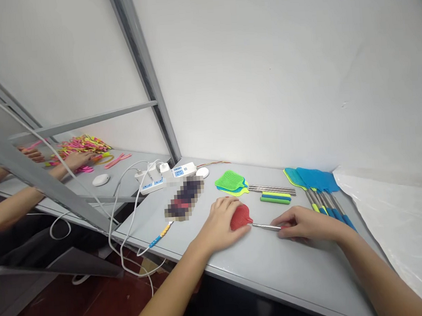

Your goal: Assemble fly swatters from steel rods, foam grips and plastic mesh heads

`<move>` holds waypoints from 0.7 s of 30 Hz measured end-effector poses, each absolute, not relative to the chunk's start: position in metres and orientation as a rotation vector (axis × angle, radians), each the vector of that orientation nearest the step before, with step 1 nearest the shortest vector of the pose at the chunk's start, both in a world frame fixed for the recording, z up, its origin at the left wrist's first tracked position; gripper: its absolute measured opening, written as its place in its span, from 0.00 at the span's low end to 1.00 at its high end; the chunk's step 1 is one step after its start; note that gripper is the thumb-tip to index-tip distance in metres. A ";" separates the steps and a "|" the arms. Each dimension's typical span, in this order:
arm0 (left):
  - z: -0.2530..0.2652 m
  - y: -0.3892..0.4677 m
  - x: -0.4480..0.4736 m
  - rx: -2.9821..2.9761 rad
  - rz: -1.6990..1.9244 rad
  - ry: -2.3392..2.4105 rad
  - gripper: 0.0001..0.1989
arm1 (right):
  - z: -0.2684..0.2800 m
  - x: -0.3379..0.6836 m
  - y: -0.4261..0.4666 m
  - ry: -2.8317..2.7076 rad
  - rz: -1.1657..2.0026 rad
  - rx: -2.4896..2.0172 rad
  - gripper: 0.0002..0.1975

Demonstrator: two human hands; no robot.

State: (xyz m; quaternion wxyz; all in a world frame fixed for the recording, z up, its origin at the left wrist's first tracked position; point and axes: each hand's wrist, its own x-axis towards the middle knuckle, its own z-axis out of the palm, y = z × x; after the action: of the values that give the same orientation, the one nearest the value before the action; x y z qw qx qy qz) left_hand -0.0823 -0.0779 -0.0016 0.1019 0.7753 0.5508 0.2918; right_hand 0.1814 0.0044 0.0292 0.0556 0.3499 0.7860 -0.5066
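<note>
My left hand (220, 224) grips a red mesh fly swatter head (241, 217) low over the grey table, its neck pointing right. My right hand (302, 223) pinches a thin metal rod (265, 226); a bit of red shows at the fingertips, and the rest of that end is hidden by the hand. The rod's left tip meets or nearly meets the neck of the red head; I cannot tell whether they are joined. Behind my hands lie green, blue and yellow swatter heads (230, 181), several bare metal rods (272, 189), and loose green and blue grip sleeves (275, 200).
Assembled fly swatters (318, 182) lie at the right beside white plastic sheeting (389, 214). A phone-like blurred object (185, 198), a power strip (179, 171) and white cables (131, 220) occupy the left. Beyond a metal frame (148, 61), another person's hand (77, 160) is near pink and yellow pieces (85, 144).
</note>
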 end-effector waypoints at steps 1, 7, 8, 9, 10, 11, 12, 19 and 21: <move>-0.003 -0.080 -0.082 2.300 0.824 1.633 0.28 | 0.027 0.179 0.004 2.401 -1.541 1.047 0.16; -0.007 -0.079 -0.079 2.301 0.753 1.696 0.25 | 0.020 0.170 0.003 2.458 -1.556 1.010 0.15; -0.008 -0.079 -0.079 2.298 0.760 1.695 0.25 | 0.020 0.169 0.003 2.456 -1.565 1.005 0.15; -0.008 -0.078 -0.080 2.294 0.771 1.688 0.25 | 0.020 0.169 0.003 2.455 -1.572 0.999 0.16; -0.008 -0.078 -0.080 2.287 0.787 1.678 0.24 | 0.021 0.169 0.003 2.453 -1.578 0.988 0.16; -0.008 -0.078 -0.081 2.275 0.812 1.669 0.24 | 0.021 0.170 0.002 2.454 -1.582 0.978 0.16; -0.007 -0.078 -0.082 2.258 0.840 1.662 0.24 | 0.021 0.170 0.002 2.459 -1.585 0.973 0.17; -0.005 -0.076 -0.086 2.187 0.927 1.615 0.22 | 0.024 0.168 0.000 2.552 -1.573 1.025 0.19; -0.004 -0.076 -0.086 2.178 0.932 1.610 0.21 | 0.026 0.167 0.000 2.594 -1.550 1.021 0.20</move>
State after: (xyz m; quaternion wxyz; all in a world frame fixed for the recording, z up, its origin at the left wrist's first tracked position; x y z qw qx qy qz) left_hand -0.0862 -0.0764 -0.0042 0.1381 0.7529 0.5568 0.3224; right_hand 0.1674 -0.0004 0.0264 -0.0242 0.3200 0.8130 -0.4859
